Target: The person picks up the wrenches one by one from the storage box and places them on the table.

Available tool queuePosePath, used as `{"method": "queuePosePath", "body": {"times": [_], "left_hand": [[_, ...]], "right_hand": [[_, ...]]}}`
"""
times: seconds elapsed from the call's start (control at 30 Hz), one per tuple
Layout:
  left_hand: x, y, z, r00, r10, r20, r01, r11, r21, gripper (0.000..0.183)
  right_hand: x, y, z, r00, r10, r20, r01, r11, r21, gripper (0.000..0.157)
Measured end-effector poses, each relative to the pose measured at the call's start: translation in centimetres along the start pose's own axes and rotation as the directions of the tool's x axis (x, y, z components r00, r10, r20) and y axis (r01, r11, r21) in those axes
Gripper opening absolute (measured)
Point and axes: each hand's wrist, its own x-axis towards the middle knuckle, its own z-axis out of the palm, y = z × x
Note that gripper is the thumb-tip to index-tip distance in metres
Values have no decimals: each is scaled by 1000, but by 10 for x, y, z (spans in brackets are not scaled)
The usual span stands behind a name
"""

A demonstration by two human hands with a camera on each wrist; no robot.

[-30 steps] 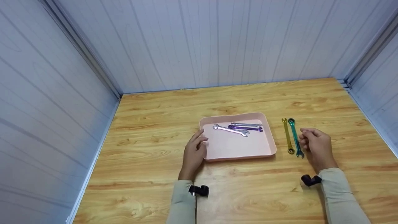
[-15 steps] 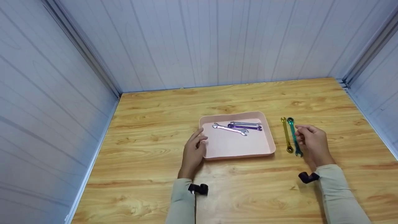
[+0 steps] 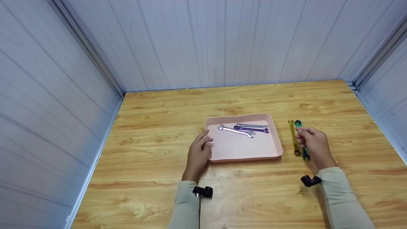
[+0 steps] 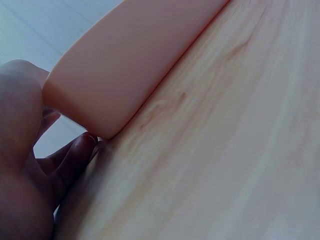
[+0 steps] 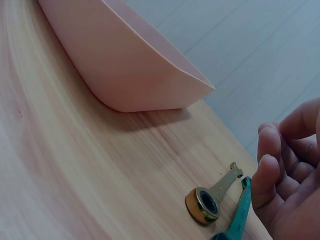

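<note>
My left hand (image 3: pixel 197 154) holds the left side of a pink tray (image 3: pixel 244 160). The thumb reaches over the rim, and fingertips (image 4: pixel 85 145) lie low against the tray's outer corner in the left wrist view. In the tray lie a silver open-ended wrench (image 3: pixel 233 130), a purple wrench (image 3: pixel 259 129) and another silver wrench (image 3: pixel 257 126). My right hand (image 3: pixel 314 144), loosely curled with nothing in it, hovers over a green ratchet wrench (image 3: pixel 298 122), hiding its middle. Beside that wrench lies a gold ratchet wrench (image 3: pixel 293 136), its ring end (image 5: pixel 202 206) nearest the right wrist camera.
The wood-grain table (image 3: pixel 152 127) is bounded by pale panel walls (image 3: pixel 203 44) at the back and both sides. Each sleeve carries a black wrist camera (image 3: pixel 203 192). The tray's right wall (image 5: pixel 135 65) stands left of the two loose wrenches.
My right hand has moved left, from beside the green wrench to over it. The left hand stays on the tray, and the wrenches lie as before.
</note>
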Motion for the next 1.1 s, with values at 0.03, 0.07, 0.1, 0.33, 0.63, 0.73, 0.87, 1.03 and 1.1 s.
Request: {"method": "queuePosePath", "body": {"times": [0.03,0.07,0.1,0.33,0.63,0.73,0.87,1.03,1.1], "left_hand": [[0,0,0,1000,-2,1,2,1000,1,23],[-1,0,0,1000,-1,3,0,1000,6,23],[-1,0,0,1000,-2,6,2,1000,7,23],[-4,0,1,1000,-7,9,7,1000,17,22],[-4,0,3,1000,-24,10,24,1000,11,21],[-4,0,3,1000,-26,9,25,1000,11,21],[-5,0,3,999,-32,11,32,999,2,21],[-6,2,3,1000,-20,11,20,1000,-1,20],[-6,2,3,1000,-10,12,10,1000,-1,21]], "right_hand": [[0,0,1,1000,2,5,-2,1000,-1,35],[0,0,1,1000,3,8,-3,1000,-3,36],[-1,0,2,1000,4,12,-4,1000,-5,36],[-1,-1,7,1000,6,17,-5,999,-37,26],[-2,-10,18,1000,1,22,-1,1000,9,19],[-2,-10,22,1000,0,24,0,1000,18,19],[-1,-10,26,999,-5,34,6,1000,-9,22],[-1,-12,31,999,-27,34,29,998,-64,26],[-1,-13,33,999,-31,37,34,996,-77,26]]}}
